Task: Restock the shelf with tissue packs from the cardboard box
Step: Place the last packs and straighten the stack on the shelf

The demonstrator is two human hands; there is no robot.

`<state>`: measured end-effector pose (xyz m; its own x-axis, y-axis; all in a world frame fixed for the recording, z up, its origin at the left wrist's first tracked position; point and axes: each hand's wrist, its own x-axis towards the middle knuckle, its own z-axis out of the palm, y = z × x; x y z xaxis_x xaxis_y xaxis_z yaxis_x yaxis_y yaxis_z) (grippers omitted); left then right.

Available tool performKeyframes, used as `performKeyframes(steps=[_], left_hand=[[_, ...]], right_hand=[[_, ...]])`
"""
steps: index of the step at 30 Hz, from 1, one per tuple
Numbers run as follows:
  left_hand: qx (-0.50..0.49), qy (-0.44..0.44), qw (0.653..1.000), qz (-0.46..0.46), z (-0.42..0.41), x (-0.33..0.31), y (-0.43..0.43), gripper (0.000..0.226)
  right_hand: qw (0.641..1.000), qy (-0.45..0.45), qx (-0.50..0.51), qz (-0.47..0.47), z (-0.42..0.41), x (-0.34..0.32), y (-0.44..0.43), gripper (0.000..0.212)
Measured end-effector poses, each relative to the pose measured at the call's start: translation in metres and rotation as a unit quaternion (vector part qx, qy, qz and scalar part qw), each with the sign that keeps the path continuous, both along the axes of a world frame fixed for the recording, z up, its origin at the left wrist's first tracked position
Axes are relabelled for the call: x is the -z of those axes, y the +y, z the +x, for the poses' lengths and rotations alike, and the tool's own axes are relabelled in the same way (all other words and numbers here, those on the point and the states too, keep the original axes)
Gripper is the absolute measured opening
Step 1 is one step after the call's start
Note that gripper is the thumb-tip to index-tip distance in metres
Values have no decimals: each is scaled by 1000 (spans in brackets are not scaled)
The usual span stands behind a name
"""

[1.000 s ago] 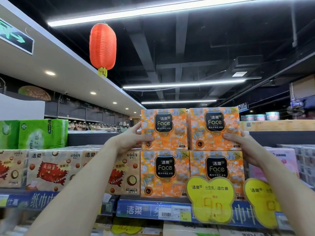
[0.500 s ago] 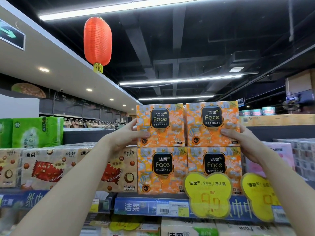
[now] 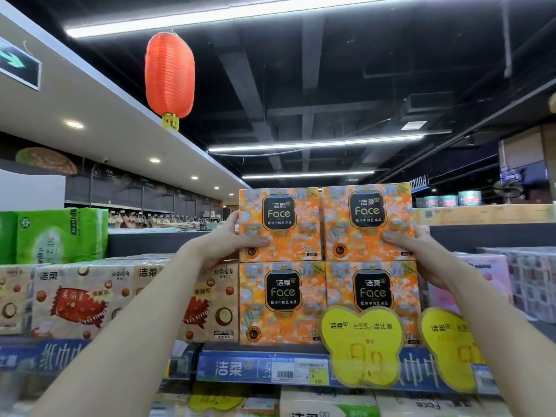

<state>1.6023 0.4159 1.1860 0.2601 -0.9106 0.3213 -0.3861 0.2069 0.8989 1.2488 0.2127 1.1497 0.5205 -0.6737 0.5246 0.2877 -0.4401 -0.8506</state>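
Note:
Two orange "Face" tissue packs stand side by side on top of two matching packs on the top shelf (image 3: 258, 367). My left hand (image 3: 231, 239) grips the left edge of the upper left pack (image 3: 279, 224), thumb across its front. My right hand (image 3: 421, 251) clasps the right edge of the upper right pack (image 3: 365, 224), thumb on its front. The lower left pack (image 3: 281, 302) and lower right pack (image 3: 373, 293) sit on the shelf beneath them. The cardboard box is out of view.
Beige nut-print tissue bundles (image 3: 69, 296) fill the shelf to the left, green packs (image 3: 60, 236) stacked above them. Pink and patterned packs (image 3: 487, 281) stand to the right. Yellow price tags (image 3: 361, 347) hang off the shelf edge. A red lantern (image 3: 170, 75) hangs overhead.
Both hands have stayed on the upper two packs, which sit squarer on the lower pair; my view has tilted slightly upward.

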Motion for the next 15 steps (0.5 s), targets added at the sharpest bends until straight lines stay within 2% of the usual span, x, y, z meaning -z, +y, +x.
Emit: performKeyframes(steps=[5,9,12,15], left_hand=[[8,-1,1000,7,3,0,-3,110],[9,-8,1000,6,3,0,-2,105],[1,-22,1000,-21,5,0,0,103],[-50,-57,994,-80,3,-10,7,115]], right_hand=[[1000,11,1,2,-1,0,2,58],[1000,14,9,-5,-1,-2,5,57],[999,27,29,-22,-4,-1,6,68],[996,39,61,-48,-8,-4,11,76]])
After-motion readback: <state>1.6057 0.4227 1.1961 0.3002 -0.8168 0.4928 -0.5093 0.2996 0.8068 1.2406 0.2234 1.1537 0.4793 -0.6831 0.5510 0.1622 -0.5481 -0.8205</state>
